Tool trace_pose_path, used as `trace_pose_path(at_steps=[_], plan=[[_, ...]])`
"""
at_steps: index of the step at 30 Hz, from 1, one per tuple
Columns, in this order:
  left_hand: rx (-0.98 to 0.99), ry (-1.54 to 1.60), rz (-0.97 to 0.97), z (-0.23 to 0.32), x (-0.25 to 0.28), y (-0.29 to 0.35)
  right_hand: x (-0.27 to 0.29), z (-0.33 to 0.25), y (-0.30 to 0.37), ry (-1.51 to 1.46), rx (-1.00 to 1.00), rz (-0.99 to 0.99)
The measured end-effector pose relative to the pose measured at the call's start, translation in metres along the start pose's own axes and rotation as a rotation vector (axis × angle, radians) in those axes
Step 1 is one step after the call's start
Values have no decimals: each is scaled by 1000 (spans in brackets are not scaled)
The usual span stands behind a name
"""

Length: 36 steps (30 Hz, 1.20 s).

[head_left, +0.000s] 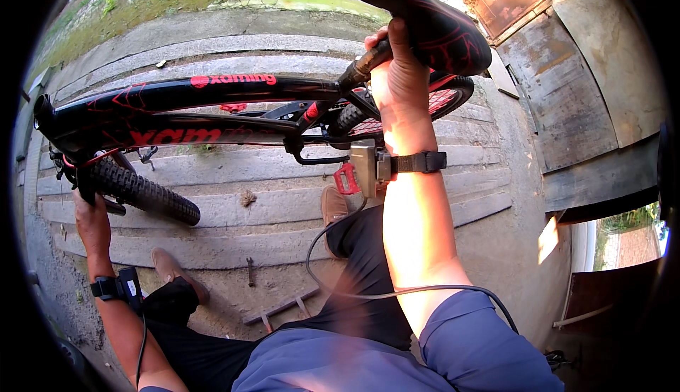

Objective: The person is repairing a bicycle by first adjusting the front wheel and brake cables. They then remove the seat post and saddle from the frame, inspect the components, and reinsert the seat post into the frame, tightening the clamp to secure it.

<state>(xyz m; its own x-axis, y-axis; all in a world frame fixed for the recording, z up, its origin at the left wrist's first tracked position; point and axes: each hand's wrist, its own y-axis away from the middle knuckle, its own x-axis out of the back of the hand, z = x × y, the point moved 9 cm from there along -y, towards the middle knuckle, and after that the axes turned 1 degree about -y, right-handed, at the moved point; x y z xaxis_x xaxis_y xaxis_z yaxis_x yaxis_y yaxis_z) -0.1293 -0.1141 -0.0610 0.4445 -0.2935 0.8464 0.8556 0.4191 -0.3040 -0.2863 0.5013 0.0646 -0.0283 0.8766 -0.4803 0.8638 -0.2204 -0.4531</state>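
Note:
A black bicycle with red markings stretches across the view, its frame (297,90) running from the left edge to the upper right. My right hand (401,77) is closed round the seatpost (364,66), just beneath the black saddle (439,27). At the far left, my left hand (92,223) is closed on a black part (86,182) below the head tube (44,112); its fingers are largely hidden, and I cannot tell which part it is. Beside that hand the knobbly front wheel (145,188) angles toward me. The rear wheel (459,97) is partly behind my right wrist.
Long stone slabs (219,192) lie under the bicycle. An open-ended wrench (250,271) and a metal bar frame (283,307) lie near my feet. A red pedal (346,178) sits by my right shoe (333,206). A cable (418,290) crosses my right arm. Weathered panels (559,94) stand right.

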Motion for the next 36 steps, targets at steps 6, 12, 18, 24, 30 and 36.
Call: trace_pose_path(at_steps=[6, 12, 18, 24, 30, 36], plan=[[23, 70, -9, -3, 2, 3, -11, 3, -1, -162, -174, -253], [-26, 12, 4, 1, 2, 3, -7, -2, -4, -122, -74, -106], [-1, 63, -11, 0, 2, 3, -8, -11, -1, 56, 48, 53], [3, 51, -25, 3, 1, 3, -11, -2, -7, -173, -184, -287], [-62, 74, -5, 15, 7, 7, -13, -6, -10, -152, -172, -290], [-101, -13, 63, 15, 10, 4, -9, -18, -3, 31, 34, 56]])
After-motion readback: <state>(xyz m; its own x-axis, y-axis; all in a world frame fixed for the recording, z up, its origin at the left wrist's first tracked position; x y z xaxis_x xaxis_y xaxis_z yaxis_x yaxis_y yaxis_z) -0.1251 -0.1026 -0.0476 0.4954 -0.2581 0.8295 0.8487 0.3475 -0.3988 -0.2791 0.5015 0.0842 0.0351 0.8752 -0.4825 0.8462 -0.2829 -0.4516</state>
